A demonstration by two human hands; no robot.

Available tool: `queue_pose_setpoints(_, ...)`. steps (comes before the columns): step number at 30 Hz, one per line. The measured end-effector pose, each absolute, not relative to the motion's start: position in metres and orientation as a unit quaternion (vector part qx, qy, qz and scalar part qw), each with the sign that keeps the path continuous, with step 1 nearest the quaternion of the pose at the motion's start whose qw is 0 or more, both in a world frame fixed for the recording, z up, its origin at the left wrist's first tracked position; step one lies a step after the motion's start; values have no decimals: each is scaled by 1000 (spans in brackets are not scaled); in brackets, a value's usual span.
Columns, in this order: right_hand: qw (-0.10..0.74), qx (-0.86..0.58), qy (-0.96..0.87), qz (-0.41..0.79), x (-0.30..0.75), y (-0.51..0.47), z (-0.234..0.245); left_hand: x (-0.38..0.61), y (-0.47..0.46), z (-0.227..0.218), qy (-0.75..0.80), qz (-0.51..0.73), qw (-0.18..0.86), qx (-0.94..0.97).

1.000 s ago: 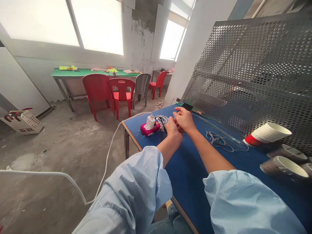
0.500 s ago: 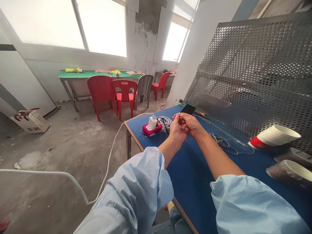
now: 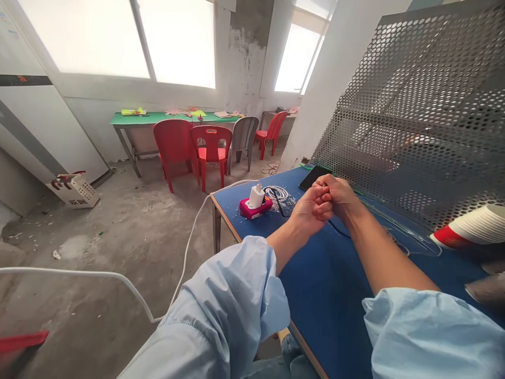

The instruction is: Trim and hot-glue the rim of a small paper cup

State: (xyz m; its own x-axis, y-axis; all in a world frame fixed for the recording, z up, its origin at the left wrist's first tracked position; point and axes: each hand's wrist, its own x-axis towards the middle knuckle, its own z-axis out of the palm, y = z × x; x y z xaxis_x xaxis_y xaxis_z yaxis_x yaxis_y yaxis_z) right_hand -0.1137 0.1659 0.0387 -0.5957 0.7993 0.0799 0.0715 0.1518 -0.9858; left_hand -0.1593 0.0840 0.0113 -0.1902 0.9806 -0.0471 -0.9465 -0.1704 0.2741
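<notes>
My left hand [image 3: 311, 208] is closed, its fingers curled and pressed against my right hand. Fingers and thumb of my right hand [image 3: 338, 197] are bent together in a pinch at the same spot. Whatever they grip is hidden between them. A black cable [image 3: 278, 201] runs from the power strip towards my left hand, and a dark cable shows again below my right hand. A white charger plug [image 3: 257, 196] stands in the magenta power strip [image 3: 254, 210], left of my hands. Right behind them lies a black phone [image 3: 311, 178].
The blue table [image 3: 315, 295] carries a coiled white cable [image 3: 278, 193], small white scraps and thin strands along a perforated metal panel [image 3: 426, 121]. Stacked paper cups [image 3: 473, 226] lie at right. A white cord [image 3: 185, 247] hangs off the left edge. Red chairs [image 3: 211, 145] stand beyond.
The view has turned left, so the table and surroundings sit further right. My hands remain together, closed, and a dark cable now shows below my right hand.
</notes>
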Motion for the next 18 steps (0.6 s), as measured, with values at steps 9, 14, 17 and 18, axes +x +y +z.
queue_pose_setpoints(9,330,-328,-764,447,-144,145,33,-159,95,6,185,850,492,-42)
queue_pose_setpoints(14,320,-316,-826,341,-144,136,29,-159,98,2,158,868,469,-42)
queue_pose_setpoints(17,301,-298,-851,310,-143,128,28,-162,96,2,126,872,472,-32)
queue_pose_setpoints(18,298,-291,-857,304,-141,124,27,-163,95,2,116,873,472,-30)
